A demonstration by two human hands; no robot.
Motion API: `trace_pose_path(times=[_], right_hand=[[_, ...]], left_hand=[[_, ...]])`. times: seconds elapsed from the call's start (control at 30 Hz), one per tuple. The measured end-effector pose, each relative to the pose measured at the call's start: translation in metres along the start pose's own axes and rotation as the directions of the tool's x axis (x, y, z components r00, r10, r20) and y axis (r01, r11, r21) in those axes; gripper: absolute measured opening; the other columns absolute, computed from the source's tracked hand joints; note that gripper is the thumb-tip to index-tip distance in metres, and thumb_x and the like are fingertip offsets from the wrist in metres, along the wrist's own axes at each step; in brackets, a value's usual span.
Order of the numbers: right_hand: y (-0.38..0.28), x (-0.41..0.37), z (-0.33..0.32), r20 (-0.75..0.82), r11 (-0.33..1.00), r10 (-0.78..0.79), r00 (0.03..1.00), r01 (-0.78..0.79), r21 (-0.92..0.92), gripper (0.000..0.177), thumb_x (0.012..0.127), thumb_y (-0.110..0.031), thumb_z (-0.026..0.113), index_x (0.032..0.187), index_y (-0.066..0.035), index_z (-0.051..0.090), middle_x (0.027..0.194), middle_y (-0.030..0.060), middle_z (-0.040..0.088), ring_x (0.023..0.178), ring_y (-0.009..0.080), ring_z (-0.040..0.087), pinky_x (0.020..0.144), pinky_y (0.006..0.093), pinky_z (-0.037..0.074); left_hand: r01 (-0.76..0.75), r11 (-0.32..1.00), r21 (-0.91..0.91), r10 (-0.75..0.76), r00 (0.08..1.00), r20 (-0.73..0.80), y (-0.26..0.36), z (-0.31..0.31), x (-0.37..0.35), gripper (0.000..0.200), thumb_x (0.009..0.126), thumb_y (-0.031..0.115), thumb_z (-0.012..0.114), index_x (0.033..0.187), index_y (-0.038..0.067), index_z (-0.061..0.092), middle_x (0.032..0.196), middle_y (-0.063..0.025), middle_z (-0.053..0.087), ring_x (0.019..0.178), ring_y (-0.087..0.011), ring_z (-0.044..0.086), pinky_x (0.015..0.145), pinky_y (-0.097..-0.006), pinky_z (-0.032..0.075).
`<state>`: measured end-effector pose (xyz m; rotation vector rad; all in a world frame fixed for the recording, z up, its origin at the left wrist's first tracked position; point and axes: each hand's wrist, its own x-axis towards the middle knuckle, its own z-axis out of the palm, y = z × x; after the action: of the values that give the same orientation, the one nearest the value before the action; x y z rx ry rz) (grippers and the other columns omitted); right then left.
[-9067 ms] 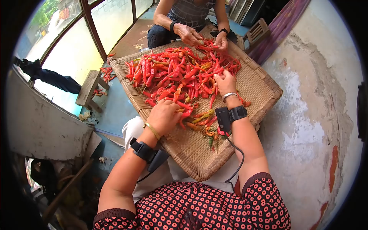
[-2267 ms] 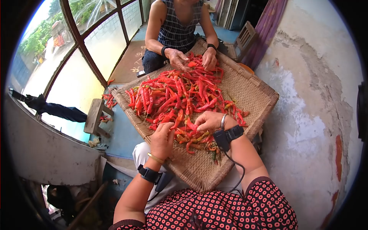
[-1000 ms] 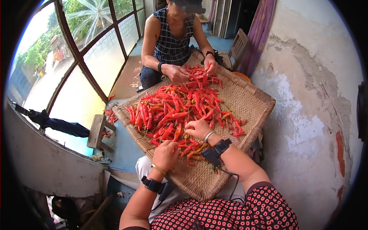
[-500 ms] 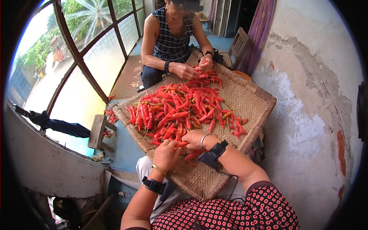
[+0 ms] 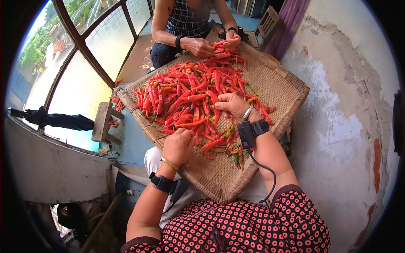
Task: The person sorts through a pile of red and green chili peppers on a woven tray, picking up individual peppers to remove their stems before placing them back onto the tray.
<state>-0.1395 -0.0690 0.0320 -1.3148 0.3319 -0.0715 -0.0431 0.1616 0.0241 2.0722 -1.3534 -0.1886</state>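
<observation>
A heap of red chili peppers (image 5: 177, 95) covers much of a woven tray (image 5: 280, 88) in front of me. My right hand (image 5: 233, 106) is over the right side of the heap, thumb and fingers closed on a red chili pepper (image 5: 213, 98) that points up and left. Near the tray's front left rim, my left hand (image 5: 179, 146) is closed, with red of a chili pepper (image 5: 196, 141) showing at its fingertips; most of what it holds is hidden. Between my hands lie loose red peppers and a few yellowish and green ones (image 5: 231, 134).
Across the tray, a person's hands (image 5: 201, 47) handle peppers at the far end. A wooden stool (image 5: 102, 122) and a dark folded umbrella (image 5: 63, 121) are at left by the windows. A rough plaster wall (image 5: 337, 126) rises on the right. A cable (image 5: 270, 177) hangs from my right wrist device.
My right hand has moved from beside my left hand up and right to the heap, where it now grips a pepper. My left hand stays near the front rim. The view has shifted slightly.
</observation>
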Motion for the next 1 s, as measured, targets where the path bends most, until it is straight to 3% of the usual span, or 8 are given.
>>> trace_pose_path(times=[0.2, 0.3, 0.37, 0.43, 0.63, 0.77, 0.83, 1.0], right_hand=[[0.007, 0.011, -0.017, -0.55, 0.899, 0.004, 0.835, 0.238, 0.368, 0.034, 0.083, -0.022, 0.058, 0.11, -0.001, 0.048, 0.076, 0.0025, 0.058, 0.056, 0.007, 0.057, 0.045, 0.0182, 0.044], [0.01, 0.01, -0.006, -0.439, 0.935, -0.038, 0.898, -0.123, -0.332, 0.04, 0.08, -0.022, 0.059, 0.113, 0.0, 0.05, 0.079, 0.0047, 0.059, 0.063, 0.0101, 0.059, 0.051, 0.0231, 0.047], [0.026, 0.018, -0.003, -0.178, 0.54, -0.155, 0.972, -0.067, -0.839, 0.033, 0.072, -0.02, 0.064, 0.101, -0.005, 0.06, 0.091, 0.0095, 0.061, 0.075, 0.0236, 0.061, 0.066, 0.0345, 0.05], [0.033, 0.016, 0.012, -0.023, 0.155, -0.091, 0.996, -0.008, -0.988, 0.034, 0.068, -0.017, 0.066, 0.1, -0.008, 0.061, 0.096, 0.0126, 0.059, 0.082, 0.0301, 0.059, 0.076, 0.0382, 0.048], [0.038, 0.022, 0.02, -0.163, -0.076, 0.098, 0.982, -0.156, -0.985, 0.02, 0.07, -0.01, 0.061, 0.089, -0.006, 0.065, 0.092, 0.0162, 0.061, 0.089, 0.0319, 0.059, 0.075, 0.0398, 0.049], [0.015, 0.007, 0.005, -0.136, 0.039, 0.256, 0.957, -0.151, -0.988, 0.017, 0.07, -0.015, 0.061, 0.081, -0.003, 0.064, 0.082, 0.0149, 0.063, 0.078, 0.0288, 0.061, 0.069, 0.037, 0.048], [0.007, 0.001, -0.01, 0.058, 0.433, 0.141, 0.988, -0.009, -0.901, 0.017, 0.069, -0.017, 0.063, 0.079, -0.003, 0.061, 0.071, 0.0101, 0.061, 0.065, 0.0196, 0.059, 0.06, 0.0324, 0.047], [-0.005, -0.004, -0.018, -0.278, 0.99, -0.134, 0.951, 0.119, -0.071, 0.021, 0.08, -0.011, 0.06, 0.097, 0.0, 0.057, 0.066, 0.0, 0.058, 0.055, 0.0059, 0.056, 0.046, 0.0195, 0.043]], left_hand=[[-0.008, 1.0, 0.012, 0.008, 1.0, 0.024, 0.0, -0.001, 0.002, 0.013, 0.074, 0.014, 0.061, 0.083, 0.005, 0.062, 0.082, -0.0107, 0.06, 0.073, -0.0289, 0.059, 0.064, -0.036, 0.047], [-0.015, 1.0, 0.018, 0.014, 0.999, 0.032, -0.001, 0.0, 0.002, 0.012, 0.074, 0.014, 0.061, 0.081, 0.005, 0.063, 0.081, -0.0109, 0.06, 0.072, -0.029, 0.059, 0.064, -0.0363, 0.047], [-0.011, 1.0, 0.014, 0.011, 1.0, 0.023, 0.0, 0.001, 0.001, 0.012, 0.074, 0.014, 0.06, 0.081, 0.005, 0.063, 0.079, -0.011, 0.06, 0.072, -0.0291, 0.059, 0.064, -0.0365, 0.047], [-0.012, 1.0, 0.01, 0.012, 1.0, 0.014, 0.0, 0.001, 0.002, 0.012, 0.074, 0.014, 0.06, 0.081, 0.005, 0.063, 0.078, -0.0111, 0.06, 0.071, -0.0291, 0.059, 0.063, -0.0367, 0.047], [-0.022, 1.0, 0.014, 0.022, 1.0, 0.007, 0.0, 0.002, 0.0, 0.012, 0.074, 0.016, 0.06, 0.079, 0.005, 0.063, 0.076, -0.0109, 0.059, 0.069, -0.0292, 0.059, 0.063, -0.0374, 0.047], [-0.015, 1.0, 0.027, 0.014, 0.999, 0.031, -0.002, 0.002, 0.0, 0.013, 0.075, 0.017, 0.059, 0.08, 0.006, 0.063, 0.076, -0.0109, 0.059, 0.069, -0.0293, 0.059, 0.063, -0.0376, 0.047], [-0.017, 1.0, 0.022, 0.017, 0.999, 0.031, -0.002, 0.002, 0.0, 0.013, 0.075, 0.017, 0.059, 0.08, 0.006, 0.063, 0.076, -0.011, 0.059, 0.069, -0.0294, 0.059, 0.062, -0.0376, 0.047], [-0.034, 0.999, 0.023, 0.033, 0.998, 0.048, -0.003, 0.002, 0.001, 0.014, 0.076, 0.019, 0.057, 0.076, 0.006, 0.061, 0.074, -0.0111, 0.058, 0.067, -0.0303, 0.058, 0.061, -0.0393, 0.047]])
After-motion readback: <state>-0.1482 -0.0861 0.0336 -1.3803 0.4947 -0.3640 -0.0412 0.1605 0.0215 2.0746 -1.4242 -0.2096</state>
